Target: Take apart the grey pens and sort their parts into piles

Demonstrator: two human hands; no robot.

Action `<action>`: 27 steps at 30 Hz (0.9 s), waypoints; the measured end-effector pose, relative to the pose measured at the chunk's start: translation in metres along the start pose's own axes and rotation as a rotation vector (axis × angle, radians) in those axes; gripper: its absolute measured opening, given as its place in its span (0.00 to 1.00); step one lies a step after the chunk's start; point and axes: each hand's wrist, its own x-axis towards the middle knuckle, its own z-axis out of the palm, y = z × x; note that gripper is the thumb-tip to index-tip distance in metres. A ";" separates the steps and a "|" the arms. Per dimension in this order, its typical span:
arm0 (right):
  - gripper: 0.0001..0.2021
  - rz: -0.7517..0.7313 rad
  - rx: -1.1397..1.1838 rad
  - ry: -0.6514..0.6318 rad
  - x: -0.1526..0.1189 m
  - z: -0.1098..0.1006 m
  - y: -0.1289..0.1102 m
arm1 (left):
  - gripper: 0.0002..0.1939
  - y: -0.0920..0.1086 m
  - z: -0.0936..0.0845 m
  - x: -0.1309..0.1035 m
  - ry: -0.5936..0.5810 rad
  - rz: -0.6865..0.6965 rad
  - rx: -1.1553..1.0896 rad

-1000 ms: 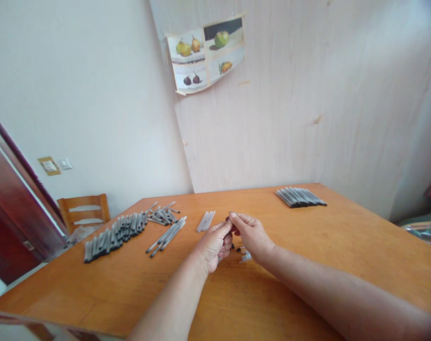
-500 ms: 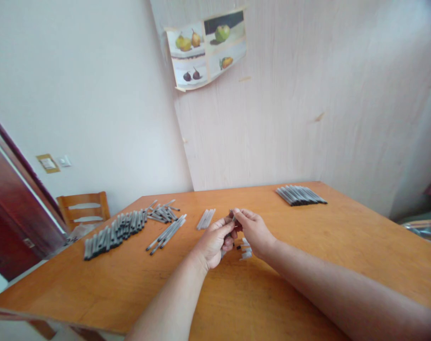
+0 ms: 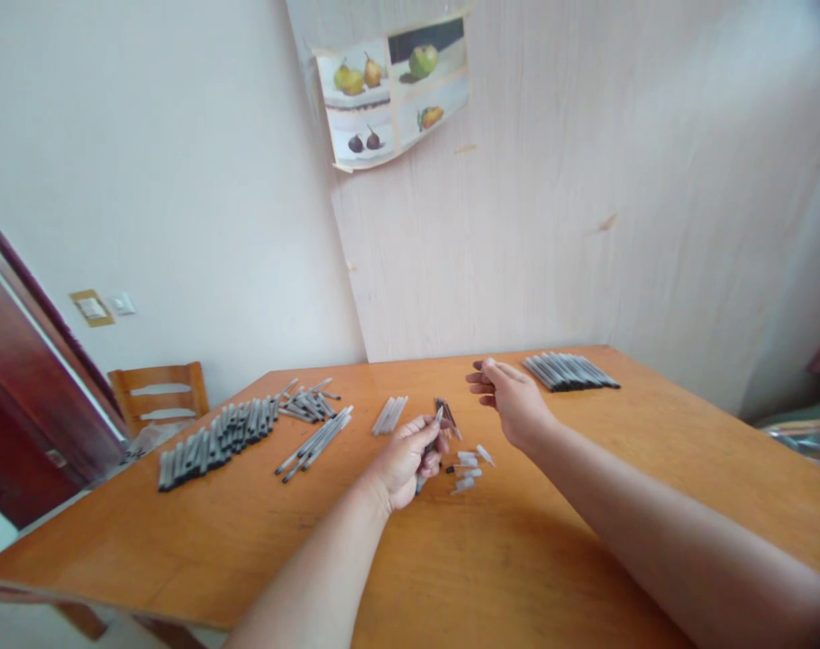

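My left hand (image 3: 414, 455) is wrapped round a pen (image 3: 438, 417), its pale pointed end sticking up past the thumb. Most of the pen's barrel is hidden by the fingers. To the right, my right hand (image 3: 508, 397) hovers above the table with its fingers stretched apart, and nothing shows in it. Just beyond the left hand lie a few thin dark sticks (image 3: 449, 415), too small to name surely. Several translucent white caps (image 3: 469, 470) are scattered below the right hand. A small row of clear tubes (image 3: 389, 415) rests behind the left hand.
On the wooden table (image 3: 518, 559), a long row of grey pens (image 3: 221, 442) runs along the left. Beside it are a loose pile of pens (image 3: 310, 404) and a small group (image 3: 314, 443). Another pen row (image 3: 570, 371) sits at the far right. A chair (image 3: 159, 397) stands behind.
My right hand has come away from the left hand, moving up and to the right, and its fingers have opened. The left hand keeps the pen; caps and dark sticks are now uncovered.
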 end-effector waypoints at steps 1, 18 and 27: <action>0.16 -0.005 -0.072 -0.011 0.002 -0.002 0.002 | 0.17 0.000 -0.003 0.002 0.022 0.013 -0.007; 0.09 -0.192 -1.322 -0.523 0.018 -0.031 0.029 | 0.15 0.015 -0.023 -0.001 0.120 0.081 -0.128; 0.07 -0.150 -1.240 -0.628 0.018 -0.031 0.027 | 0.13 0.015 -0.024 0.000 0.127 0.076 -0.131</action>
